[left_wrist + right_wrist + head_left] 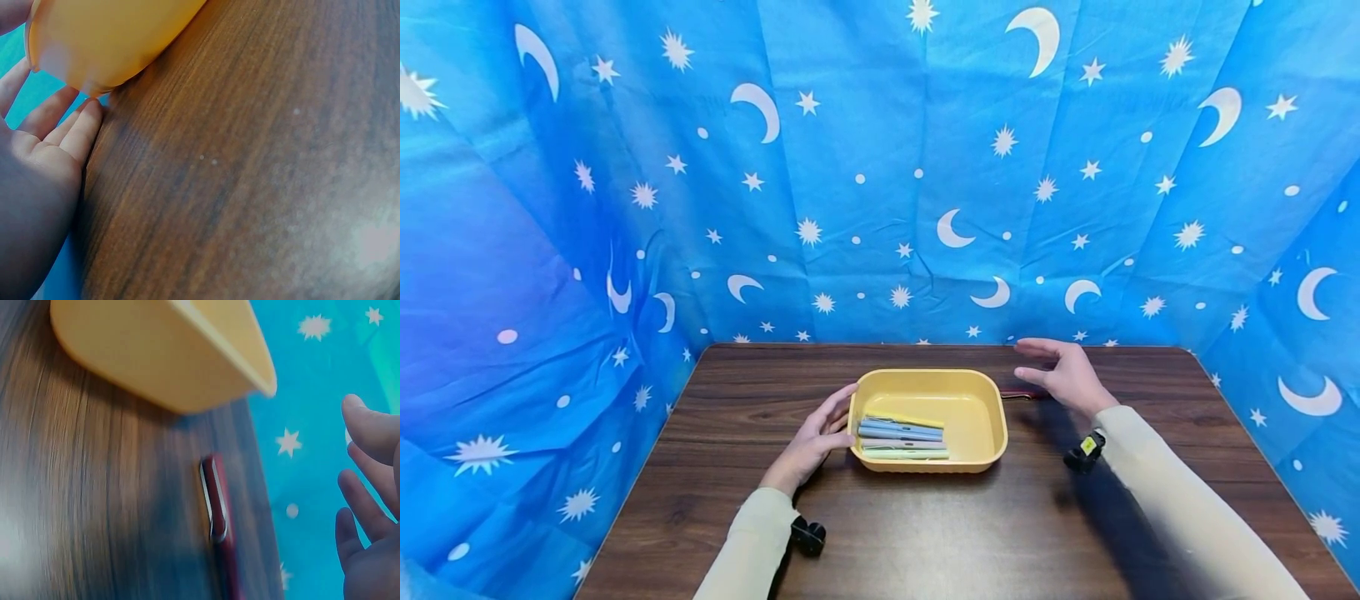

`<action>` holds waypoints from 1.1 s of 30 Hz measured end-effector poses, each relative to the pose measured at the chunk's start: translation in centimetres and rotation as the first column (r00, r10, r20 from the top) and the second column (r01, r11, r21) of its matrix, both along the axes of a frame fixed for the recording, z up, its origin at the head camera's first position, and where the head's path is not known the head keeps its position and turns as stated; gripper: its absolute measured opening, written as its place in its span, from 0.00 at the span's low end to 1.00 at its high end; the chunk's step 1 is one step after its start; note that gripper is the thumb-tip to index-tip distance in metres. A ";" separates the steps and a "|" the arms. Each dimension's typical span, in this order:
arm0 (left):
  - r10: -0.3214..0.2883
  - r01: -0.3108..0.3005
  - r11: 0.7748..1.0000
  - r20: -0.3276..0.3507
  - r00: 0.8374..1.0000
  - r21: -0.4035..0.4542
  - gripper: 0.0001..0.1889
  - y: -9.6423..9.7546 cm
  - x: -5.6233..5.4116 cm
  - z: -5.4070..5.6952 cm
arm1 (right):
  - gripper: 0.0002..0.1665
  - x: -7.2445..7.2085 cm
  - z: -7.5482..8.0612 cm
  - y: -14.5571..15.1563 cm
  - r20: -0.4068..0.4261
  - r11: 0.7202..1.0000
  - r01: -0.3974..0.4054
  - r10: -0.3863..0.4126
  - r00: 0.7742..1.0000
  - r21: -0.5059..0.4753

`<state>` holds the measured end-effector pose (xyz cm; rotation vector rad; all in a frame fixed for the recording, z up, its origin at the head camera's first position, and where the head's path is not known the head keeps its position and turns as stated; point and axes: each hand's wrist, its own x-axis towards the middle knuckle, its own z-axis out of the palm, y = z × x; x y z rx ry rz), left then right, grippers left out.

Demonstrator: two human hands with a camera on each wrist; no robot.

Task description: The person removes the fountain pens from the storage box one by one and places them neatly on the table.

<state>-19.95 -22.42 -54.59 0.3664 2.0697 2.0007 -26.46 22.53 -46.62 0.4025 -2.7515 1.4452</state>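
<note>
A yellow plastic tray (pixel 976 421) sits on the table. Several capped pens lie side by side in its left part: a yellow pen (pixel 917 421), blue ones, a greyish pen (pixel 887 444) and a pale green pen (pixel 910 455). Against the tray's left end, the fingers of my left hand (pixel 808 446) are spread and fairly straight, touching the outer wall. My right hand (pixel 1070 379) hovers right of the tray, fingers loosely extended, nothing in them. Below and left of it lies a dark red pen (pixel 220 500) with a metal clip, partly hidden in the head view.
The dark wood-grain table (pixel 925 533) reaches back to a blue curtain (pixel 880 208) printed with white moons and stars, which also hangs at both sides. Black wrist cameras are strapped beneath both cream sleeves (pixel 1180 483).
</note>
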 end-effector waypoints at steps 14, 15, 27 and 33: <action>-0.012 0.013 1.000 -0.024 1.000 0.013 0.44 0.2 -0.1 0.1 | 0.30 0.4 2.0 -5.3 0.036 0.990 -0.099 0.104 0.994 -0.101; -0.008 0.009 1.000 -0.022 1.000 0.012 0.44 0.2 -0.1 0.1 | 0.30 0.4 2.2 -5.7 0.035 0.989 -0.106 0.110 0.993 -0.103; -0.009 0.009 1.000 -0.005 1.000 0.020 0.44 0.0 0.1 0.0 | 0.28 0.4 3.1 -9.9 0.018 0.965 -0.225 0.229 0.973 -0.136; 0.000 0.000 1.000 -0.003 1.000 0.013 0.44 0.0 0.1 0.0 | 0.27 0.1 2.5 -11.5 0.039 0.954 -0.272 0.279 0.959 -0.128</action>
